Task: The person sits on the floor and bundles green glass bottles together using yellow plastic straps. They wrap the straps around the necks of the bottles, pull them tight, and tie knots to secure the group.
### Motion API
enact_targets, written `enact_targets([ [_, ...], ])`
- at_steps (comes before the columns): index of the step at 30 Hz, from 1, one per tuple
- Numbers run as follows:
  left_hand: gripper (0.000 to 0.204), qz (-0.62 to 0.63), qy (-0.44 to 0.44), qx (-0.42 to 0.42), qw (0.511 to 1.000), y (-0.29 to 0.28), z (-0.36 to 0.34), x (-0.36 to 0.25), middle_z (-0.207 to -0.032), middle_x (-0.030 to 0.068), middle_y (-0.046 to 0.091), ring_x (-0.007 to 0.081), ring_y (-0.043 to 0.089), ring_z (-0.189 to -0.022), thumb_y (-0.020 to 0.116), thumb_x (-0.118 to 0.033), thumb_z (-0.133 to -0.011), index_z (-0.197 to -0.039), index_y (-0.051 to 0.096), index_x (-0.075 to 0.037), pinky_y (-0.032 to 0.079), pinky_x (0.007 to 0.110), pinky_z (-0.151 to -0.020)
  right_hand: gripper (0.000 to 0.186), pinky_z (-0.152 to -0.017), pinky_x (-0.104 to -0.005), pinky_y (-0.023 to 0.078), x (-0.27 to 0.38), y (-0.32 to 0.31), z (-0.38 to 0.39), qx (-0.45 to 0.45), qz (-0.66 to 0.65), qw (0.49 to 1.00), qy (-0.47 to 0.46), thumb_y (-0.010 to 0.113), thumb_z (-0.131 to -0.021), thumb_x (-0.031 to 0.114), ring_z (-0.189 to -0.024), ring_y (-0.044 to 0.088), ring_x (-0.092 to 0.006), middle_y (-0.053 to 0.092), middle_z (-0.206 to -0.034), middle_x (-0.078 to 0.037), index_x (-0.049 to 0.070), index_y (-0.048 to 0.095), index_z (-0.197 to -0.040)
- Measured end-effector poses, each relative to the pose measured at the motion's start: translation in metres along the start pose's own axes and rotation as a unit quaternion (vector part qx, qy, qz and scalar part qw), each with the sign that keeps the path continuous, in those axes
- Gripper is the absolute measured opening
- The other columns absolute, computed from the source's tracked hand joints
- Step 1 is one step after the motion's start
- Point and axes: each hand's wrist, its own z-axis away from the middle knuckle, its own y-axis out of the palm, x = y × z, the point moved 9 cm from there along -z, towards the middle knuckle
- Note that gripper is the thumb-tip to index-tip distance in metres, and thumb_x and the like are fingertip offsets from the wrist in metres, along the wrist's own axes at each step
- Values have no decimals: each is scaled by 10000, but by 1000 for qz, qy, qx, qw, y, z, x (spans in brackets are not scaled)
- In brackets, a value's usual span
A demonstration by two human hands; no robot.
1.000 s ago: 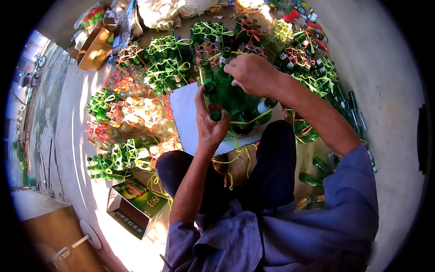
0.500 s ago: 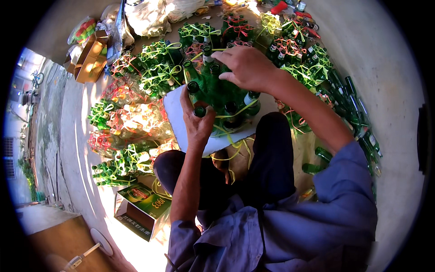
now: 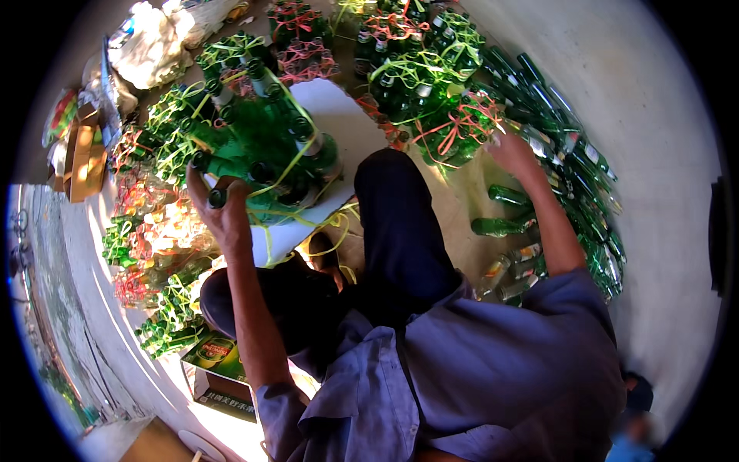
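A cluster of green glass bottles stands on a white board in front of my knees. Yellow-green plastic strap loops loosely around the cluster and trails below it. My left hand is wrapped around the bottle necks at the near left of the cluster. Out to the right, away from the cluster, is my right hand, its fingers drawn together. What they pinch, if anything, is too small to make out. Beside its fingertips stands a bottle bundle tied with red strap.
Loose green bottles lie piled along the right wall. Several bundles tied in red and green strap stand at left and behind. A dark green carton sits at the lower left, and a brown box at the far left.
My right hand has moved from the top of the cluster out to the right, beside the red-strapped bundle. My left hand stays on the bottle necks. The whole view has swung rightward.
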Motion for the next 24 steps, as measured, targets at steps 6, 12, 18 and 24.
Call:
enact_targets([
  [6, 764, -29, 15, -4, 999, 7, 1, 1, -847, 111, 622, 165, 589, -738, 559, -56, -783, -1488, 286, 51, 483, 303, -821, 531, -846, -473, 544, -122, 101, 99, 121, 64, 978, 157, 673, -847, 536, -951, 703, -380, 729, -989, -201, 41, 736, -1032],
  [12, 651, 2, 12, 2, 1000, 10, 3, -10, -1351, 154, 508, 226, 609, -1022, 546, -8, -816, -1449, 397, 25, 525, 329, -838, 590, -902, -480, 542, -142, 118, 145, 281, 37, 923, 259, 683, -844, 582, -1061, 691, -353, 725, -1111, -181, 29, 750, -1037],
  [18, 763, -46, 29, -2, 999, 13, 2, -9, -1063, 164, 523, 223, 599, -828, 549, -62, -765, -1483, 316, 49, 469, 340, -874, 448, -829, -466, 564, -175, 194, 179, 232, -7, 941, 247, 677, -857, 442, -904, 706, -397, 724, -944, -237, 0, 748, -887],
  [24, 779, 8, 2, 17, 1000, 10, 1, -1, -826, 91, 602, 164, 580, -797, 551, -22, -776, -1496, 266, 60, 452, 278, -831, 408, -814, -506, 555, -142, 186, 170, 97, -15, 961, 259, 676, -826, 384, -905, 697, -434, 710, -936, -263, -11, 746, -894],
])
